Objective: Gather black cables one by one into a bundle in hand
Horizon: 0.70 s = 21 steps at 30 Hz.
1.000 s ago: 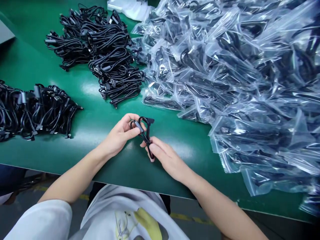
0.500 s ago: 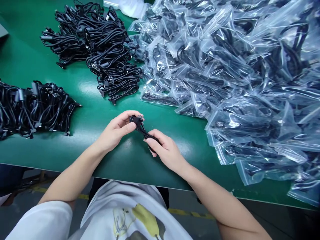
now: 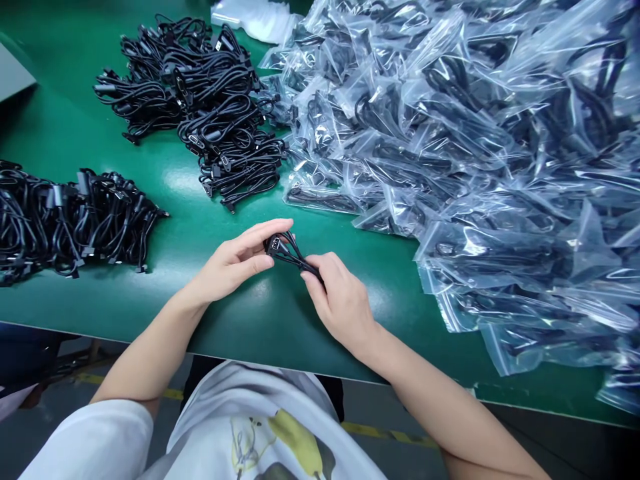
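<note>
A coiled black cable (image 3: 295,257) is gripped in my right hand (image 3: 343,300), with fingers and thumb closed round its bundled middle. The connector (image 3: 277,245) at its far end faces up and shows a rectangular port. My left hand (image 3: 233,263) is curved around that end, its thumb and fingers apart. The fingers lie behind the connector, and whether they touch it I cannot tell. The cable is held above the green table (image 3: 240,327), close to the front edge.
Loose coiled black cables (image 3: 220,107) are heaped at the back left, and a row of cable bundles (image 3: 75,220) lies at the left. Clear bags (image 3: 450,173) with black cables cover the right side. Flat plastic bags (image 3: 255,20) lie at the back, and a pale box corner (image 3: 13,73) juts in.
My left thumb has come off the connector and that hand has opened. The cable has turned, so its port now shows. My right hand has rolled over and shifted slightly right.
</note>
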Each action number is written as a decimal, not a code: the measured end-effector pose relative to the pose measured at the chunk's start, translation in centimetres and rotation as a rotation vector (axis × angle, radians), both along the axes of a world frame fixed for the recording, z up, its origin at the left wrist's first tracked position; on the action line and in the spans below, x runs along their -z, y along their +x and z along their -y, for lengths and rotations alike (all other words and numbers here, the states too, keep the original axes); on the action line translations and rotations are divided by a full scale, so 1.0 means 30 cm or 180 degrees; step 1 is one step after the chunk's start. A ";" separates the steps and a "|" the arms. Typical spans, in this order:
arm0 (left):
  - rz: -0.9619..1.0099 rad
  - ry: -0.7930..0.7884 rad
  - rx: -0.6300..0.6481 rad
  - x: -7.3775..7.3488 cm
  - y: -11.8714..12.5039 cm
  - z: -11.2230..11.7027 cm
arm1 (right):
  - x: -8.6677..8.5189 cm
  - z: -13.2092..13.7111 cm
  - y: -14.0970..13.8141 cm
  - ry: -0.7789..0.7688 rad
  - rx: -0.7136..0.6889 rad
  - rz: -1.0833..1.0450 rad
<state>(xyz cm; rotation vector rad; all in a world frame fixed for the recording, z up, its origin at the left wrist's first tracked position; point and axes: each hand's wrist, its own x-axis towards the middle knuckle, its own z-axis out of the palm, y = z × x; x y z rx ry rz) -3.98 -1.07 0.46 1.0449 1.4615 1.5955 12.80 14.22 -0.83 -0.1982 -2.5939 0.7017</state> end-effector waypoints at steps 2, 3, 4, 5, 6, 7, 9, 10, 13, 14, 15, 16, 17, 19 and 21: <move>0.0148 0.0007 0.0078 -0.002 0.003 -0.001 | -0.002 -0.002 -0.002 -0.0146 -0.0016 0.0004; 0.0252 0.0032 0.0086 -0.003 0.006 -0.002 | -0.004 -0.003 -0.002 -0.0216 -0.0026 0.0006; 0.0367 0.0077 0.0062 -0.005 0.010 -0.003 | -0.005 -0.003 -0.002 -0.0308 -0.0037 0.0017; 0.0480 0.0123 0.0026 -0.006 0.014 -0.005 | -0.007 -0.003 -0.001 -0.0436 -0.0050 0.0047; 0.0575 0.0163 -0.0019 -0.008 0.017 -0.007 | -0.010 -0.003 -0.001 -0.0607 -0.0073 0.0103; 0.0640 0.0191 -0.0073 -0.009 0.020 -0.009 | -0.013 -0.003 -0.001 -0.0819 -0.0110 0.0194; 0.0689 0.0207 -0.0142 -0.009 0.022 -0.013 | -0.020 -0.002 -0.002 -0.1372 -0.0234 0.0473; 0.0691 0.0209 -0.0150 -0.008 0.023 -0.014 | -0.025 -0.001 -0.004 -0.1727 -0.0319 0.0660; 0.0684 0.0177 -0.0102 -0.002 0.023 -0.017 | -0.035 0.002 -0.010 -0.2919 -0.0577 0.1228; 0.0687 0.0151 -0.0084 0.000 0.024 -0.017 | -0.037 0.004 -0.012 -0.3273 -0.0658 0.1359; 0.0697 0.0125 -0.0082 0.001 0.024 -0.018 | -0.037 0.005 -0.014 -0.3573 -0.0748 0.1447; 0.0718 0.0099 -0.0086 0.002 0.025 -0.018 | -0.036 0.006 -0.015 -0.3820 -0.0847 0.1495; 0.0751 0.0069 -0.0102 0.003 0.026 -0.019 | -0.035 0.007 -0.016 -0.4040 -0.0952 0.1510; 0.0830 0.0017 -0.0148 0.002 0.029 -0.020 | -0.030 0.007 -0.015 -0.4445 -0.1156 0.1491; 0.0913 -0.0062 -0.0216 0.000 0.031 -0.021 | -0.025 0.006 -0.013 -0.4809 -0.1304 0.1430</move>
